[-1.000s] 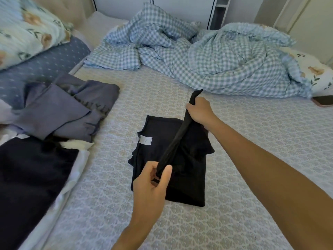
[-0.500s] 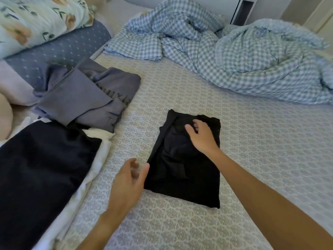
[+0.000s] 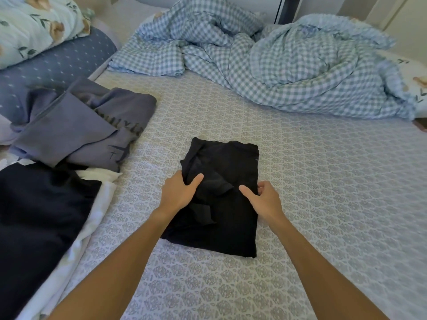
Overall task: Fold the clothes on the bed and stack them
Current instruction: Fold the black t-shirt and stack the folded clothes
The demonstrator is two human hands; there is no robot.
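A black garment (image 3: 227,162), folded into a rough rectangle, lies in the middle of the bed (image 3: 323,181). My left hand (image 3: 179,192) grips its left edge, thumb on top and fingers under the cloth. My right hand (image 3: 262,199) grips its right edge the same way. A loose black flap lies between my hands. To the left sits a grey-purple garment (image 3: 78,130), loosely folded, with dark lettering. Below it lies a dark navy garment (image 3: 34,215) over a white one (image 3: 97,204).
A crumpled blue checked duvet (image 3: 265,61) covers the far part of the bed. A floral pillow (image 3: 34,26) and a blue dotted pillow (image 3: 57,68) lie at the far left. Another floral pillow (image 3: 416,75) shows at the right edge.
A second ago both hands held a black strip stretched above the garment. They laid it down, and now each hand has taken hold of one side edge of the black garment.
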